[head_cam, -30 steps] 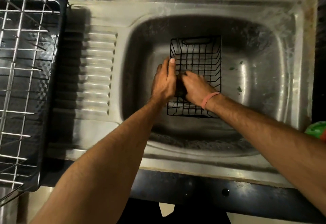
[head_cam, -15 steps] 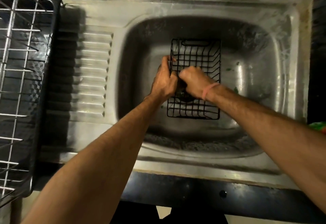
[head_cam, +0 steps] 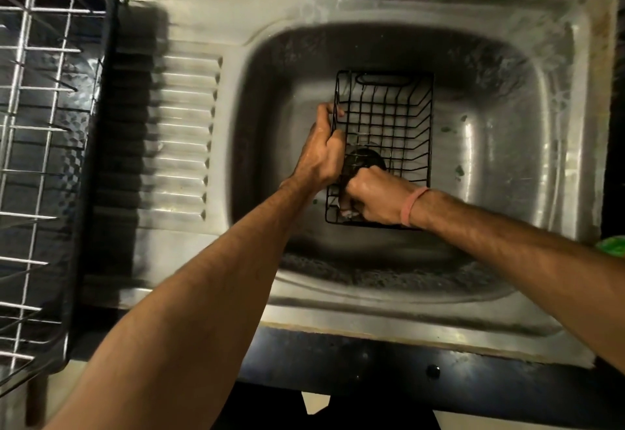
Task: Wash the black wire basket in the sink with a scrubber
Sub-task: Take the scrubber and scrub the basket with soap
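At about nine o'clock in the view a dish rack (head_cam: 50,145) stands on the counter, beside the ribbed drainboard (head_cam: 179,135) of the steel sink (head_cam: 554,145). The black wire basket (head_cam: 389,118) sits in the basin near its middle, open side up, its long axis running from twelve to six o'clock, with the handle slot at the twelve o'clock end.

The left hand (head_cam: 321,155) comes in from seven o'clock and grips the basket's nine o'clock long wall, fingers curled over the top wire and thumb on the outside, steadying it. The right hand (head_cam: 375,193) enters from four o'clock, a pink band (head_cam: 412,204) on its wrist, and is curled round a small pale scrubber (head_cam: 348,211) down in the basket's seven o'clock corner. A dark round patch (head_cam: 365,162) shows through the grid just above this hand; it is probably the sink's drain, though I cannot be sure.

The scrubbing hand is at the six o'clock end, so most of the unworked grid lies away from it toward twelve o'clock, along the long axis. My judgement is that the coming strokes need to travel that way, or along the three o'clock wall, while the left hand holds the near wall against the push. At three o'clock a green object (head_cam: 612,245) peeks in at the frame's edge.
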Motion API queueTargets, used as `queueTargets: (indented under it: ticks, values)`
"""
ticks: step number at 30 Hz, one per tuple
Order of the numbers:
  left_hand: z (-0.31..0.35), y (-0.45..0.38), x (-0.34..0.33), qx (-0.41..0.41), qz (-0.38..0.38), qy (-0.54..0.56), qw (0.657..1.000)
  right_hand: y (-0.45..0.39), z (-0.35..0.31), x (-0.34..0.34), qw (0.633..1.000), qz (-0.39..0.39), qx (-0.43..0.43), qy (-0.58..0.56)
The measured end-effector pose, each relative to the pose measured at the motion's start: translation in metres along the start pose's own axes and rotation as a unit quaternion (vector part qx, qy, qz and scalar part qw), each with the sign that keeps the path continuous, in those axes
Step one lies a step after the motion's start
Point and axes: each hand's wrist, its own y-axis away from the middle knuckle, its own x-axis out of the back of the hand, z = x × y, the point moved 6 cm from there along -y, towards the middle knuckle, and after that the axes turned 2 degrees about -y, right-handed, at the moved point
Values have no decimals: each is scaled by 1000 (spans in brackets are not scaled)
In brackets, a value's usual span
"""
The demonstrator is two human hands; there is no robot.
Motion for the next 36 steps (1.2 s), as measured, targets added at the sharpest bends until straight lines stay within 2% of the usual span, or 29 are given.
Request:
queueTargets:
  ticks: [1,3,6,9,11,14,18,20,22,23,26,30,36]
  values:
    - [0,1,0,-2,1,-3,1000,-4,5,3,1000,-17,-1,-3]
    - [1,1,0,-5,-2,-13,1000,-15,20,15,1000,-1,-13,2]
    - [-1,1,0,5,-6,-26,1000,-31,41,46,993,104,-49,25]
    - [-2,0,0,11,1,-37,999,-40,62,77,971,203,-113,58]
    - [0,1,0,10,3,-38,999,-41,69,85,957,235,-143,94]
    - [-1,0,0,5,2,-36,999,-36,55,71,970,190,-95,115]
    - [-5,-1,1,11,0,-37,999,-8,18,28,986,50,24,159]
    - [-4,-1,1,16,-5,-34,999,1,8,21,987,13,71,146]
    - [-3,0,0,14,-7,-39,999,-1,14,26,983,-5,82,164]
    - [-3,0,0,9,-5,-46,999,-5,21,34,981,6,73,180]
    - [-4,-1,-1,3,-3,-58,998,-24,45,73,969,102,3,226]
    - [-1,0,-1,8,-2,-49,999,-33,58,105,955,185,-110,205]
    - [-4,0,-1,17,-2,-47,999,-27,62,81,949,203,-142,195]
